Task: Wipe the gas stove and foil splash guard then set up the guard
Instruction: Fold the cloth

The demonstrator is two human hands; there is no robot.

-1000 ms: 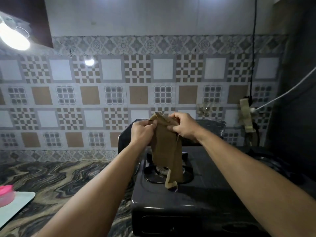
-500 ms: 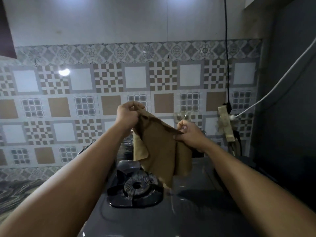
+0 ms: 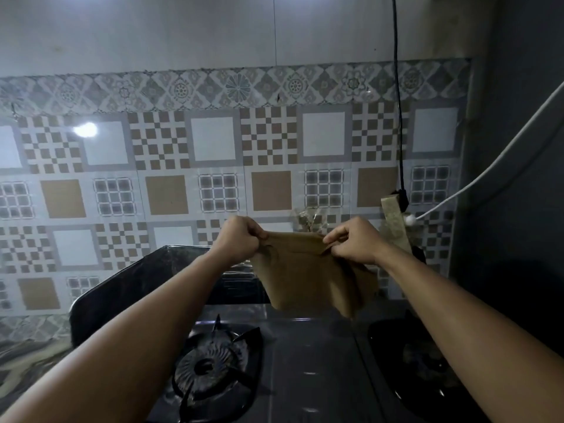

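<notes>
A brown cloth (image 3: 308,276) hangs spread between my hands above the back of the black gas stove (image 3: 308,361). My left hand (image 3: 239,236) pinches its upper left corner and my right hand (image 3: 355,241) pinches its upper right corner. The left burner (image 3: 210,366) with its black grate lies below my left forearm. The right burner (image 3: 421,361) is partly hidden by my right forearm. The dark foil splash guard (image 3: 137,285) stands behind and to the left of the stove, against the tiled wall.
The patterned tile wall (image 3: 213,148) runs right behind the stove. A black cable (image 3: 398,117) hangs down to a beige socket block (image 3: 393,215), and a white cable (image 3: 488,172) runs off to the right. A dark wall (image 3: 518,178) closes the right side. Marbled counter (image 3: 24,355) lies left.
My hands have drawn apart and levelled, stretching the cloth out wide where it hung bunched and folded before. The view has moved closer to the stove and to the right.
</notes>
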